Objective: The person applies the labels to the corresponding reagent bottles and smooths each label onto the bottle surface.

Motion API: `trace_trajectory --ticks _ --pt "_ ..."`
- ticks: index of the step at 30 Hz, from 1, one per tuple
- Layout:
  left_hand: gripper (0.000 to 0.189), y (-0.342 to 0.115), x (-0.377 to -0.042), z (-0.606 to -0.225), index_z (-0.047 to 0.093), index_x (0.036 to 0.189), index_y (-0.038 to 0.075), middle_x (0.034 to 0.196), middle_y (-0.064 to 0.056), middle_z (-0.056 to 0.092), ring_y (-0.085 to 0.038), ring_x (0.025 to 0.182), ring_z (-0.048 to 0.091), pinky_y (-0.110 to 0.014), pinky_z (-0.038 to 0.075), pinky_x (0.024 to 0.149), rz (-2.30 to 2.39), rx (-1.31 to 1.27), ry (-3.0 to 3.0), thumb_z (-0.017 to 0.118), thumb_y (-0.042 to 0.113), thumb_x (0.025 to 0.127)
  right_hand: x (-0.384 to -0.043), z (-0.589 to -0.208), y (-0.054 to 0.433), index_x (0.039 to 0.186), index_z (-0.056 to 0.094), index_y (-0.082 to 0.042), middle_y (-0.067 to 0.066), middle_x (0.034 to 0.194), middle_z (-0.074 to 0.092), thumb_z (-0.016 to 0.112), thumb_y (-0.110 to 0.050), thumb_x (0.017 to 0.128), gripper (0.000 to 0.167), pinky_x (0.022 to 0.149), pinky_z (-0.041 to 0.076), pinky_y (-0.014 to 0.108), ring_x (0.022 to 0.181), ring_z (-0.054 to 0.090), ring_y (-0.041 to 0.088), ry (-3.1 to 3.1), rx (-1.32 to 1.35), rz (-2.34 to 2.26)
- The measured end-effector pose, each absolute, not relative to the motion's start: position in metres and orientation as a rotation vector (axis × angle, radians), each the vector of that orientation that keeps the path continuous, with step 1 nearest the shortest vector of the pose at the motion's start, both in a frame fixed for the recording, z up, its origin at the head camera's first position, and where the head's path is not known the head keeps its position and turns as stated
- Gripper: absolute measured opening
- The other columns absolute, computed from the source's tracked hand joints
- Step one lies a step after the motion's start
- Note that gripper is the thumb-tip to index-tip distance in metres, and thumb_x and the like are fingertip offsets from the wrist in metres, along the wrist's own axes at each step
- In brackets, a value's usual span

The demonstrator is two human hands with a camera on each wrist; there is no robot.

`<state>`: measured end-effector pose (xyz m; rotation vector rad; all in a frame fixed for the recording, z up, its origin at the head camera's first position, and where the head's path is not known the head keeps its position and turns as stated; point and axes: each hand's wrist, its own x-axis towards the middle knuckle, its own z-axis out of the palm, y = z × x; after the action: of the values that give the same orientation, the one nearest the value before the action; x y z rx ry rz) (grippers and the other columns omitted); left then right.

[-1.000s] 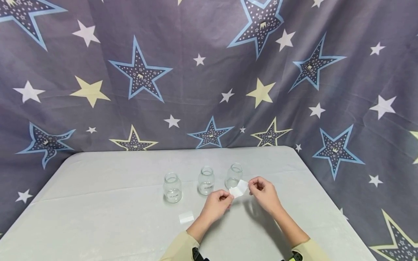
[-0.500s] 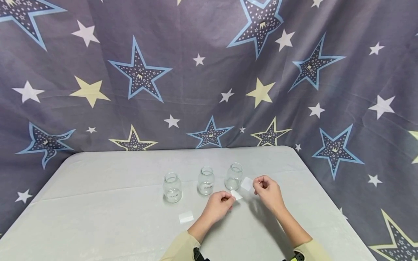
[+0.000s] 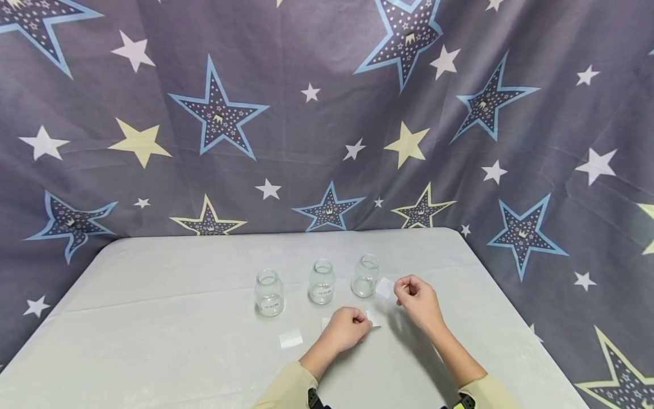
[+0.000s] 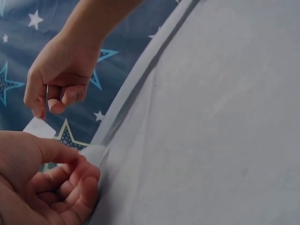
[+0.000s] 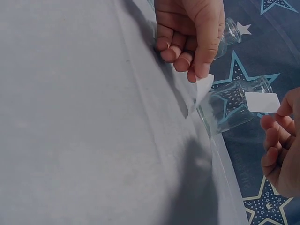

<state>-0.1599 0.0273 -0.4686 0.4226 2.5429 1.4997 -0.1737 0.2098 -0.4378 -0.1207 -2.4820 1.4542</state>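
Note:
My right hand [image 3: 419, 301] pinches a small white sticker label [image 5: 262, 102] by one edge, between thumb and forefinger. In the head view the label is just right of the right-hand glass jar [image 3: 364, 278]. My left hand [image 3: 348, 328] is lower, close over the table, pinching a curled piece of white backing paper [image 5: 203, 87] by its end. In the left wrist view both hands show, apart from each other. Two more glass jars stand to the left, the middle one [image 3: 322, 282] and the left one [image 3: 269, 292], each with a small printed label low on its front.
A white paper piece [image 3: 291, 339] lies on the white-covered table [image 3: 168, 335], left of my left hand. A sliver of another white piece [image 3: 324, 323] shows beside that hand. Behind the table hangs a dark curtain [image 3: 286, 130] with stars.
A second ago both hands held one folded white piece between them; it has come apart into label and backing. My left hand has then moved down toward me, while the right stays nearly still.

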Motion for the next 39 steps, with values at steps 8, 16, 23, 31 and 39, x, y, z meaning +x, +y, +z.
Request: trace_trajectory --ticks 8,16,23,31,39 --pt "0.014 0.0267 -0.159 -0.4666 0.064 0.062 0.008 0.059 0.004 0.054 -0.007 0.055 0.043 -0.021 0.037 0.053 1.333 0.432 2.755 0.064 0.011 0.077 -0.1727 -0.4386 0.2096 0.086 0.065 -0.004 0.002 0.06 0.059 0.059 -0.009 0.084 0.008 0.053 0.039 0.019 0.054 0.053 0.006 -2.49 -0.113 1.465" --pt "0.012 0.0273 -0.1606 -0.4708 0.064 0.063 0.01 0.062 0.002 0.058 -0.009 0.059 0.048 -0.023 0.041 0.056 1.254 0.375 2.862 0.069 0.011 0.074 -0.1725 -0.4412 0.2101 0.085 0.064 -0.004 0.002 0.06 0.058 0.058 -0.009 0.084 0.008 0.054 0.039 0.02 0.055 0.054 0.007 -2.502 -0.119 1.463" --pt "0.013 0.028 -0.1591 -0.4689 0.062 0.063 0.01 0.061 0.002 0.057 -0.009 0.057 0.047 -0.023 0.04 0.054 1.255 0.349 2.878 0.071 0.011 0.071 -0.1718 -0.4412 0.2094 0.085 0.064 -0.003 0.001 0.06 0.058 0.058 -0.008 0.084 0.008 0.053 0.04 0.02 0.055 0.054 0.008 -2.5 -0.125 1.482" --pt "0.012 0.0264 -0.1579 -0.4667 0.063 0.064 0.01 0.062 0.003 0.058 -0.009 0.058 0.049 -0.023 0.042 0.055 1.284 0.35 2.862 0.071 0.012 0.072 -0.1707 -0.442 0.2087 0.087 0.065 -0.003 0.001 0.06 0.058 0.059 -0.009 0.085 0.008 0.053 0.04 0.02 0.055 0.055 0.007 -2.5 -0.117 1.499" --pt "0.01 0.0219 -0.1584 -0.4633 0.067 0.064 0.008 0.063 0.001 0.062 -0.01 0.059 0.051 -0.024 0.044 0.057 1.295 0.367 2.85 0.07 0.012 0.072 -0.1707 -0.4423 0.2079 0.087 0.064 -0.003 0.001 0.061 0.058 0.059 -0.009 0.086 0.009 0.054 0.04 0.02 0.055 0.054 0.007 -2.513 -0.108 1.487"
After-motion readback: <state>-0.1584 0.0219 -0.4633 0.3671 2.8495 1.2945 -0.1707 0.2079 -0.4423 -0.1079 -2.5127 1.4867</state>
